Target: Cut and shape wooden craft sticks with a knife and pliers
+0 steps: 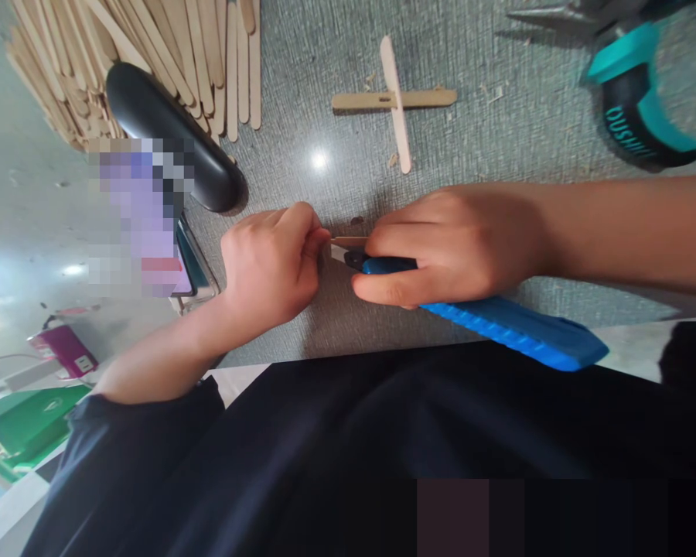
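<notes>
My right hand [441,247] is closed around a blue utility knife [516,333], whose short blade points left toward my other hand. A thin wooden craft stick [349,241] runs between the two hands, just above the blade. My left hand [272,263] pinches the stick's left end, and its fingers hide that end. The right fingers cover the stick's other end, so whether they grip it is hard to see. Beyond the hands, one pale craft stick [402,135] crosses a darker slotted stick [351,101] on the table.
Many loose craft sticks [197,54] lie at the upper left beside a black oblong case [171,135]. A phone [194,259] is left of my left hand. Teal-handled pliers [626,93] lie at the upper right. Wood shavings [492,93] dot the grey table [301,93].
</notes>
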`<action>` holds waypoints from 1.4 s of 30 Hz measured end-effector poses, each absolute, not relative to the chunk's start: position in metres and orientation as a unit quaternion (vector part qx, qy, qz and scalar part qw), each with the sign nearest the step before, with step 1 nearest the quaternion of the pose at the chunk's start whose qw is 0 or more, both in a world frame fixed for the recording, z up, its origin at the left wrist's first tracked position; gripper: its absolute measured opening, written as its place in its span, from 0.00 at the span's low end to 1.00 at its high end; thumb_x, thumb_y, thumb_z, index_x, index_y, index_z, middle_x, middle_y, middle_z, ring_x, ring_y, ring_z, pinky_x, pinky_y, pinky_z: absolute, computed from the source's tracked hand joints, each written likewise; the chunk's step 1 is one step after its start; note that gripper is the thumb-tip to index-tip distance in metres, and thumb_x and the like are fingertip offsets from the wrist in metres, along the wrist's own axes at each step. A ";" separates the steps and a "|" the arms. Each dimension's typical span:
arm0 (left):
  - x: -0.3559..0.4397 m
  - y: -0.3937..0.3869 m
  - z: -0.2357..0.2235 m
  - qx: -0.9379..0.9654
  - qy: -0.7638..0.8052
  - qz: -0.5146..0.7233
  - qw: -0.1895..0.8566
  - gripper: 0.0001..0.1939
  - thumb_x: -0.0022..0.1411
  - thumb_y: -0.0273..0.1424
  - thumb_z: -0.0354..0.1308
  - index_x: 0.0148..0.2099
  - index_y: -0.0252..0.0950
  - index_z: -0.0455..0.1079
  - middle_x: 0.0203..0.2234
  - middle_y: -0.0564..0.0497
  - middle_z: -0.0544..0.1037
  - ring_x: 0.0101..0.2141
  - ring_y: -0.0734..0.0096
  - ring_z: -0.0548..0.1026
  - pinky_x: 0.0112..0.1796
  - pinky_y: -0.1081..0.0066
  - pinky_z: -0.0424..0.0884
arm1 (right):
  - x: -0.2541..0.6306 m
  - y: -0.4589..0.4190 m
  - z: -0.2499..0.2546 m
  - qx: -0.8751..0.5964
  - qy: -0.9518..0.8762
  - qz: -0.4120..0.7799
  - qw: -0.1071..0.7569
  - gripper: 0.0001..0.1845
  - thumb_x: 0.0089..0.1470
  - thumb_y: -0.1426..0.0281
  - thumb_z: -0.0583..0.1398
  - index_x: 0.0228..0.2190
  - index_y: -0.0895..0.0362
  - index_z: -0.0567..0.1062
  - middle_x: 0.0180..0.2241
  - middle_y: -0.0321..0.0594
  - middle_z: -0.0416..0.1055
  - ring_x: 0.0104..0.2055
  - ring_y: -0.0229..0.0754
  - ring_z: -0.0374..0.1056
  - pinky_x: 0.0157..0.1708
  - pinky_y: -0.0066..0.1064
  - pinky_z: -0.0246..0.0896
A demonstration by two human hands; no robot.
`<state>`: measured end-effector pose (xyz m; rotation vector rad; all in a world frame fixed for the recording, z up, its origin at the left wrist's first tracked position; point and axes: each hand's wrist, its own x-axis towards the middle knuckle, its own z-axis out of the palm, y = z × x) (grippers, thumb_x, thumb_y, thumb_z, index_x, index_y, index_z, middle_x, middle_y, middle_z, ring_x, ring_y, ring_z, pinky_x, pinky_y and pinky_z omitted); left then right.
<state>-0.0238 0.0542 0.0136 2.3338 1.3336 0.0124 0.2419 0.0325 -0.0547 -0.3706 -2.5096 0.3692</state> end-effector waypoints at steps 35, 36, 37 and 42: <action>-0.023 0.054 0.016 0.851 0.478 -0.001 0.218 0.11 0.76 0.35 0.54 0.38 0.42 0.71 0.29 0.46 0.82 0.31 0.59 0.78 0.34 0.57 0.60 | 0.247 0.042 -0.031 -0.127 -0.952 0.176 0.217 0.19 0.82 0.66 0.51 0.55 0.51 0.82 0.34 0.35 0.68 0.33 0.42 0.63 0.34 0.32 0.61; -0.023 0.055 0.016 0.852 0.477 -0.002 0.218 0.11 0.76 0.35 0.54 0.38 0.42 0.71 0.29 0.46 0.83 0.31 0.59 0.78 0.34 0.57 0.60 | 0.248 0.043 -0.029 -0.130 -0.950 0.179 0.221 0.19 0.82 0.66 0.51 0.55 0.51 0.82 0.34 0.34 0.68 0.33 0.42 0.62 0.34 0.32 0.61; -0.023 0.055 0.016 0.852 0.475 -0.004 0.217 0.11 0.76 0.35 0.54 0.38 0.42 0.72 0.29 0.46 0.83 0.31 0.58 0.78 0.34 0.57 0.60 | 0.247 0.043 -0.028 -0.132 -0.948 0.181 0.224 0.18 0.82 0.67 0.51 0.55 0.51 0.82 0.34 0.34 0.67 0.32 0.42 0.62 0.33 0.32 0.60; -0.023 0.057 0.017 0.850 0.477 -0.017 0.221 0.11 0.75 0.36 0.54 0.37 0.43 0.70 0.29 0.47 0.81 0.31 0.59 0.76 0.35 0.58 0.57 | 0.242 0.042 -0.028 -0.139 -0.946 0.200 0.213 0.19 0.82 0.69 0.50 0.53 0.52 0.81 0.33 0.33 0.64 0.32 0.41 0.59 0.32 0.32 0.54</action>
